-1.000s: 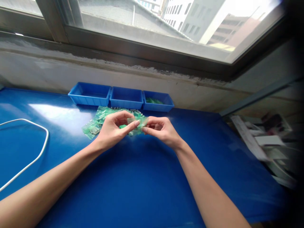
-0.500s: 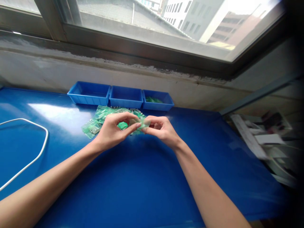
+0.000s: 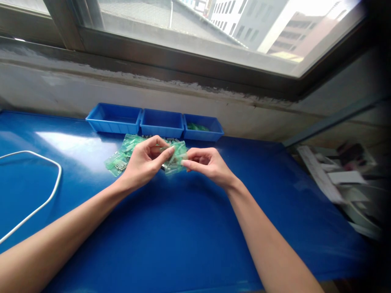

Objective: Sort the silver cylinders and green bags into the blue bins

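Observation:
Between my two hands is a small see-through green plastic bag (image 3: 176, 159), held up above the blue table. My left hand (image 3: 146, 159) pinches its upper left part between thumb and fingers. At the bag's right edge, the thumb and fingertips of my right hand (image 3: 205, 162) are closed on it. Small parts seem to lie inside the bag, too blurred to name. Behind and left of my left hand lies a pile of similar green bags (image 3: 124, 152), some with thin metal pieces in them. My left hand covers part of that pile.
Three blue bins stand along the wall: a left bin (image 3: 113, 127), a middle bin (image 3: 161, 130) and a right bin (image 3: 210, 135) with green bags inside. A white cable (image 3: 58, 179) curves over the blue table (image 3: 171, 236) at left. Blurred papers (image 3: 346, 179) sit at far right.
The green bag now shows flatter and more spread out between my hands. My left fingers have shifted slightly up and left, and the hands are a little further apart.

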`<state>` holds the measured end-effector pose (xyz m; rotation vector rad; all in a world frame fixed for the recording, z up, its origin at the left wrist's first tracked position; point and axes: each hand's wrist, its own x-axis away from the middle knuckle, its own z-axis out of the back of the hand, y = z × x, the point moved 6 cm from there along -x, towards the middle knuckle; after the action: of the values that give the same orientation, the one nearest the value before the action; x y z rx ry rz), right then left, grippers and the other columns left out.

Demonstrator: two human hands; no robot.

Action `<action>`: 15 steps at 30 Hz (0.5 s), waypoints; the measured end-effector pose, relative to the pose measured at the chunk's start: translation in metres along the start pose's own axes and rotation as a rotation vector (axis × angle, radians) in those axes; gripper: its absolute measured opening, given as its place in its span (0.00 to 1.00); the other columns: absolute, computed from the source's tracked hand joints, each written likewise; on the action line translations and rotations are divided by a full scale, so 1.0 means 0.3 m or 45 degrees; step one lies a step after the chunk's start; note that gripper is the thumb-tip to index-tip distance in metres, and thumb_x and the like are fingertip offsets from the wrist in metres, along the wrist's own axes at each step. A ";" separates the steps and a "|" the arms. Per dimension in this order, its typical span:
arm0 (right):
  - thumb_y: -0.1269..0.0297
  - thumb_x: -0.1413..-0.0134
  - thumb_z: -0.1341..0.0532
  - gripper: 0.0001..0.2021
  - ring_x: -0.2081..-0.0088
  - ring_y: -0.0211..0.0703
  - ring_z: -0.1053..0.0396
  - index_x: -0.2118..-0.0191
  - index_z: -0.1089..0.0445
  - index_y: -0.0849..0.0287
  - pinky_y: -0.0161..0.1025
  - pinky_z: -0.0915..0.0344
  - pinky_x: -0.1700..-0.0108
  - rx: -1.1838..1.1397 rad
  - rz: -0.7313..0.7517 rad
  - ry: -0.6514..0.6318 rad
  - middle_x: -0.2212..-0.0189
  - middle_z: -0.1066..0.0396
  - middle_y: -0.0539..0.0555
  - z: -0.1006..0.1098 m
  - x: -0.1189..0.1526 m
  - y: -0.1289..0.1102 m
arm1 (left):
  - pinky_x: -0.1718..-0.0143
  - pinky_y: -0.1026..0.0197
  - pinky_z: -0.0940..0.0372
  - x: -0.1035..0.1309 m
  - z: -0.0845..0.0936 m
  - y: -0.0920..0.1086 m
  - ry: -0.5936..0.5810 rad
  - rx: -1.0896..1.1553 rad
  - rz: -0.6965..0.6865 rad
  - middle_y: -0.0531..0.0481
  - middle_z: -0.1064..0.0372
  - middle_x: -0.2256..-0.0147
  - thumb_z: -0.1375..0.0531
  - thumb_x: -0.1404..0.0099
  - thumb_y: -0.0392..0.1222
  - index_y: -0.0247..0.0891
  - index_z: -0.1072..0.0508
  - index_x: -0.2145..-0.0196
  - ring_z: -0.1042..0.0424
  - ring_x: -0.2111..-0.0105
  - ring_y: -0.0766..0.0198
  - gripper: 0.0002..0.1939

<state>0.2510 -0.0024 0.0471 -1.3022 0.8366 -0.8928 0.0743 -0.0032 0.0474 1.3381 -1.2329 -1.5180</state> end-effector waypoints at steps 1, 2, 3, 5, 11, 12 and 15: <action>0.56 0.53 0.24 0.14 0.71 0.37 0.31 0.70 0.22 0.62 0.35 0.34 0.68 0.002 -0.006 -0.020 0.74 0.27 0.50 -0.002 0.000 -0.001 | 0.81 0.69 0.49 -0.001 0.002 -0.002 0.012 0.016 0.022 0.58 0.35 0.80 0.28 0.39 0.53 0.36 0.31 0.70 0.41 0.83 0.74 0.20; 0.55 0.53 0.24 0.14 0.72 0.37 0.32 0.71 0.22 0.62 0.35 0.34 0.68 0.010 -0.010 -0.042 0.74 0.27 0.50 -0.006 0.001 -0.003 | 0.81 0.69 0.48 -0.002 0.004 -0.003 0.023 0.035 0.038 0.57 0.33 0.80 0.28 0.39 0.54 0.36 0.30 0.69 0.40 0.83 0.73 0.20; 0.55 0.53 0.24 0.14 0.72 0.37 0.32 0.72 0.22 0.62 0.35 0.34 0.68 0.023 -0.013 -0.064 0.75 0.27 0.50 -0.010 0.002 -0.005 | 0.80 0.69 0.46 -0.003 0.005 -0.004 0.032 0.056 0.051 0.56 0.31 0.79 0.28 0.40 0.54 0.36 0.30 0.69 0.38 0.82 0.72 0.21; 0.55 0.51 0.25 0.15 0.72 0.37 0.32 0.72 0.22 0.62 0.35 0.34 0.68 0.053 -0.011 -0.097 0.74 0.27 0.51 -0.019 0.005 -0.009 | 0.78 0.69 0.42 -0.006 0.008 -0.007 0.039 0.095 0.070 0.53 0.27 0.77 0.28 0.40 0.55 0.36 0.30 0.68 0.33 0.80 0.70 0.21; 0.56 0.49 0.26 0.13 0.71 0.37 0.31 0.73 0.22 0.61 0.36 0.33 0.67 0.031 0.028 -0.074 0.74 0.27 0.51 -0.022 0.005 -0.012 | 0.76 0.68 0.36 -0.006 0.012 -0.019 0.031 0.130 0.096 0.53 0.25 0.75 0.29 0.39 0.56 0.37 0.29 0.63 0.29 0.78 0.68 0.21; 0.57 0.49 0.26 0.13 0.71 0.37 0.31 0.73 0.22 0.61 0.36 0.33 0.66 0.018 0.040 -0.051 0.74 0.27 0.51 -0.017 0.004 -0.012 | 0.74 0.67 0.34 -0.004 0.011 -0.021 0.019 0.141 0.101 0.52 0.24 0.74 0.29 0.38 0.56 0.37 0.28 0.61 0.27 0.77 0.67 0.21; 0.58 0.48 0.26 0.11 0.71 0.36 0.32 0.71 0.21 0.61 0.36 0.33 0.66 -0.012 0.082 0.042 0.74 0.27 0.51 0.006 0.002 -0.013 | 0.67 0.64 0.29 0.000 0.001 -0.021 -0.049 0.173 0.107 0.50 0.21 0.69 0.29 0.38 0.54 0.38 0.28 0.50 0.21 0.69 0.61 0.24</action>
<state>0.2527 -0.0024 0.0511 -1.2650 0.9042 -0.8622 0.0745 -0.0017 0.0413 1.3315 -1.4203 -1.4288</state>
